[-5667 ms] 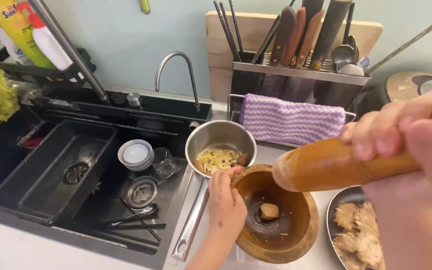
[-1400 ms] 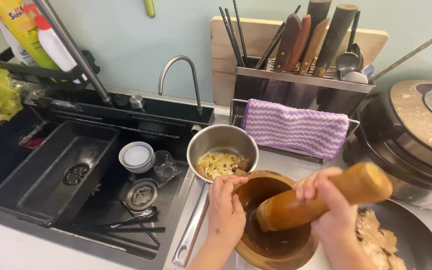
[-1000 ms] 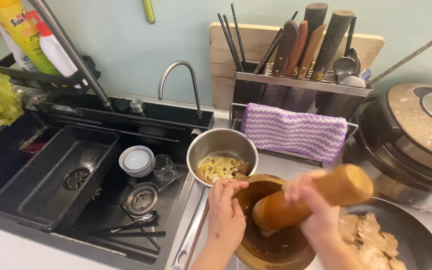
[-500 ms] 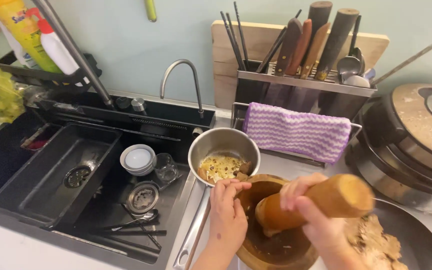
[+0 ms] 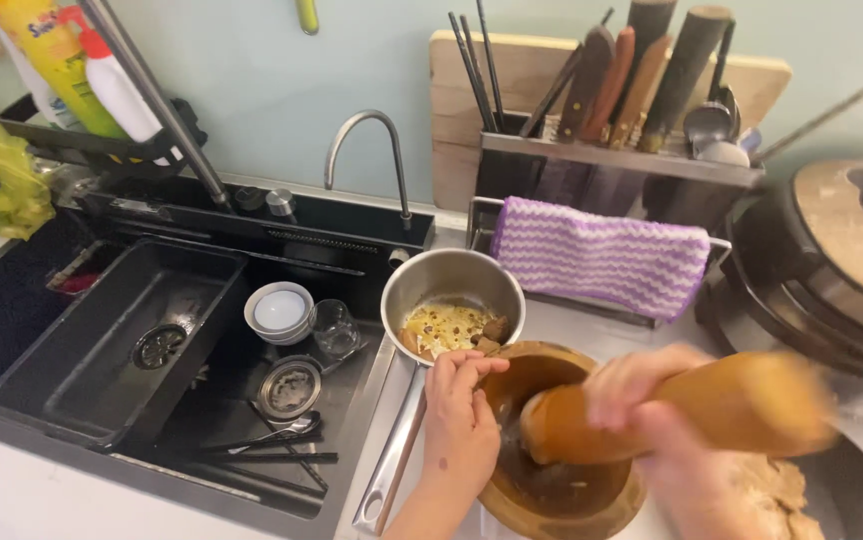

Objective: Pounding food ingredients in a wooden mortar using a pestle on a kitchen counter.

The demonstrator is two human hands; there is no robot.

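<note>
Since half a second ago the wooden pestle (image 5: 682, 410) has tilted lower, its thick tip now inside the wooden mortar (image 5: 562, 450). Blurred right hand (image 5: 652, 420) fingers wrap the pestle; left hand (image 5: 457, 420) fingers curl over the mortar's near rim, just below the steel saucepan (image 5: 452, 310). Far up-left of the fingers stand a yellow bottle (image 5: 52, 55) and a white bottle (image 5: 117, 85).

pale green wall (image 5: 252, 90) behind a black sink (image 5: 102, 350). curved tap (image 5: 367, 150) at the sink's back edge, right of centre. wooden board (image 5: 512, 90) leans on the wall right of the tap, a metal rack (image 5: 612, 165) in front of it, a purple striped cloth (image 5: 602, 260) hung below. white counter (image 5: 12, 495) along the sink's near edge. even, soft light.
</note>
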